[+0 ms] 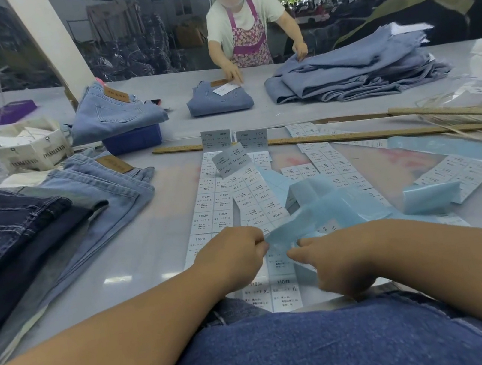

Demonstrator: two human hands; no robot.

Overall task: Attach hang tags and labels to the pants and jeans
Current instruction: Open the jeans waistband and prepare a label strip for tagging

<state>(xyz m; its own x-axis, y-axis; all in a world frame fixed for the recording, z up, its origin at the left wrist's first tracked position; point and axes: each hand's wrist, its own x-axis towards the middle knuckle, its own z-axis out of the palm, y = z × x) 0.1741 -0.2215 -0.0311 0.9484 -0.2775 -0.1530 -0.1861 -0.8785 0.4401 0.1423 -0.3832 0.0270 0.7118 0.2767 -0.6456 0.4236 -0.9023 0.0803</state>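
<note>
Strips of white size labels [221,204] printed "1103#" lie spread over the table in front of me. A light blue backing strip [326,213] curls up off them. My left hand [232,256] pinches the near end of that blue strip with curled fingers. My right hand [334,262] is beside it with its thumb and forefinger at the same strip end, over the XL labels [282,292]. Folded light blue jeans [107,184] and dark navy jeans [5,238] lie stacked at my left.
Across the table a person in a floral apron [247,33] handles folded jeans [220,100] with a tag and a pile of blue pants [355,72]. Wooden rulers [352,134] cross the middle. A white bag of tags [32,146] and a blue box [132,139] stand at the left.
</note>
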